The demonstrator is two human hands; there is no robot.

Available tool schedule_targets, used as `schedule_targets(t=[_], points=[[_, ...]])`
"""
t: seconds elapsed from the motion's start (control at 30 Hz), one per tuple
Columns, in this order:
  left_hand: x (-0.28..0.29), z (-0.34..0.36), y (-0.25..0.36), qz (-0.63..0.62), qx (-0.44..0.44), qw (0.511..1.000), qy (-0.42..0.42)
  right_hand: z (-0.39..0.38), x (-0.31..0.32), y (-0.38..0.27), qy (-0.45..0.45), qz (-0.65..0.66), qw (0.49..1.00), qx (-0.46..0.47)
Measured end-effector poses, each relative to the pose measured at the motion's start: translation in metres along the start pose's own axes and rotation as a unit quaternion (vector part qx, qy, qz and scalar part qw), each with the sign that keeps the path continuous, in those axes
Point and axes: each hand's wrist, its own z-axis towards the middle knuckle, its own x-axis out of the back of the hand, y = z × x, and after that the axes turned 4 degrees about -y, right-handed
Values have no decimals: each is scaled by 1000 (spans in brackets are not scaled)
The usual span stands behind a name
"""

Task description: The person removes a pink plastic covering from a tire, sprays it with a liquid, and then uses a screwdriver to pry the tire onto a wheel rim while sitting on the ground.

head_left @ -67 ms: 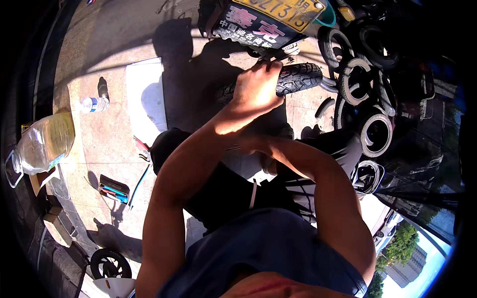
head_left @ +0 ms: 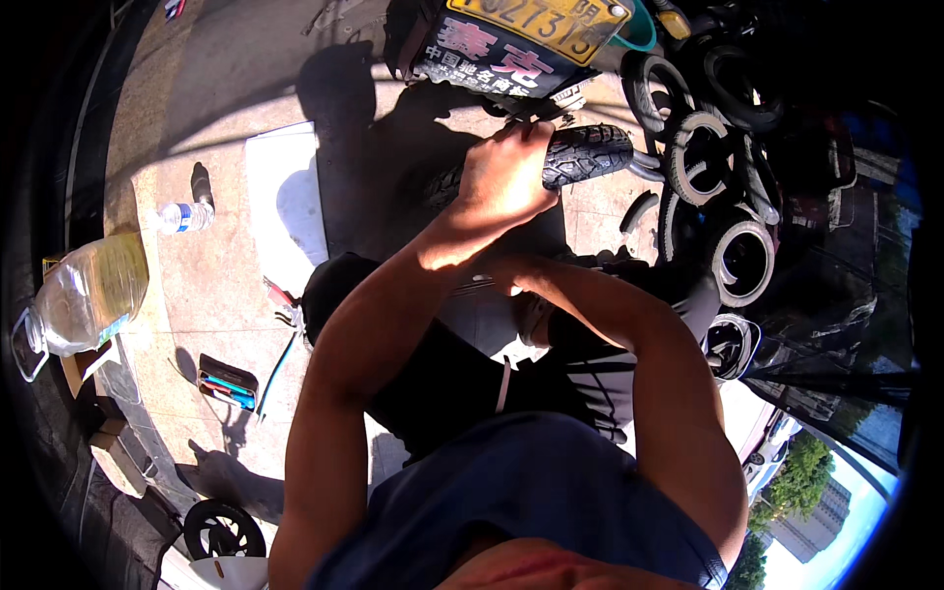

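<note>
A black motorcycle tire (head_left: pixel 590 155) with a chunky tread stands upright in front of me, below the rear of a vehicle. My left hand (head_left: pixel 506 172) is wrapped over the top of its tread, fingers closed on the far side. Lower down, my right hand (head_left: pixel 503 272) lies in shadow near the tire's near side, beneath my left forearm. Its fingers are mostly hidden, so what it touches does not show.
A yellow license plate (head_left: pixel 541 28) is mounted above a dark mudguard. Old tires (head_left: pixel 742 264) are piled at the right. On the left are a white board (head_left: pixel 285 197), a water bottle (head_left: pixel 187 216), a large clear jug (head_left: pixel 93 295) and a small tool case (head_left: pixel 228 382).
My right hand has moved slightly up and forward under the left forearm. My left hand keeps its hold on the tire, and the whole view has shifted a little.
</note>
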Motion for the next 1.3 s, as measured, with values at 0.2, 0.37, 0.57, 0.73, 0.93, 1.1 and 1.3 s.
schedule_targets(t=[0.2, 0.37, 0.57, 0.73, 0.93, 1.1, 1.3], points=[[-33, 35, 23, 19, -25, 999, 21, -136, -52, 209, -134, -5, 957, -259], [-57, 55, 35, 74, -18, 997, -10, -219, -89, 338, -67, 89, 930, -351], [-85, 80, 63, 81, 29, 995, -49, -169, -137, 482, 97, 200, 947, -230], [-107, 91, 79, 111, 122, 986, -9, -29, -97, 551, 196, 91, 976, -7], [-144, 96, 81, 171, 186, 966, -49, 111, -98, 587, 240, -71, 963, 102], [-157, 112, 90, 224, 203, 951, -58, 165, -137, 607, 277, 445, 835, -168], [-157, 137, 100, 226, 266, 934, -77, 117, -72, 586, 531, 349, 771, 39]])
